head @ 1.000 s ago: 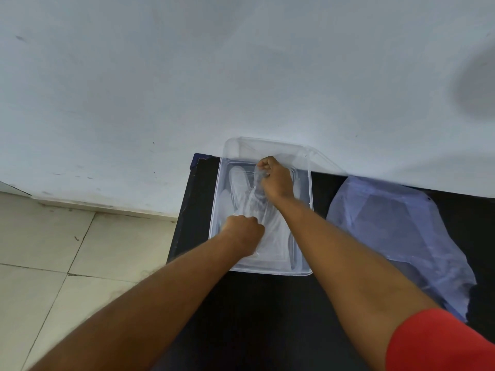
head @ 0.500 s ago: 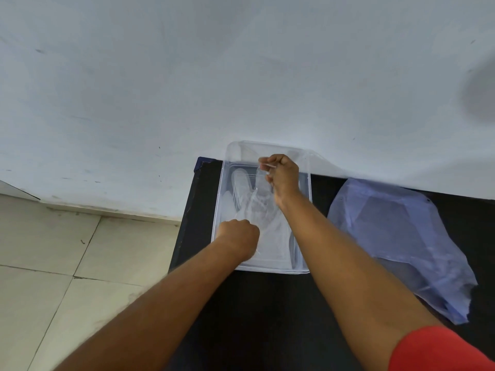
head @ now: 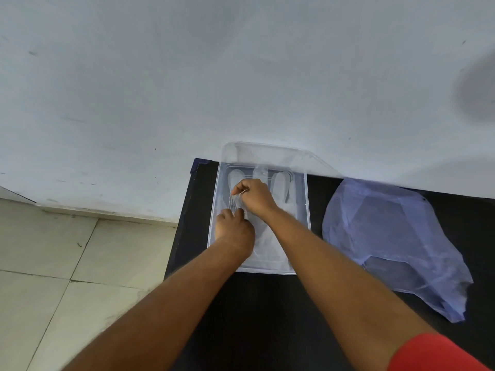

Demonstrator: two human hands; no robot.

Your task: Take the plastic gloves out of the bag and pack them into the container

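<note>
A clear rectangular plastic container (head: 304, 199) stands on a black table, its lid (head: 270, 152) leaning against the wall behind it. Thin see-through plastic gloves (head: 281, 183) lie flat inside, fingers pointing to the far end. My right hand (head: 255, 196) is over the container's left half, its thumb and forefinger pinched on a crumpled bit of glove film. Just below it, my left hand (head: 234, 228) is closed on the same film. The bluish translucent bag (head: 388, 236) lies flat to the right of the container.
The black table (head: 267, 317) ends at its left edge beside the container; beyond it lies a tiled floor (head: 67, 263). A pale wall (head: 241, 76) rises right behind the container and the bag.
My right hand has come from the container's far end toward me and to the left, drawing the glove film together. My left hand has moved up to meet it.
</note>
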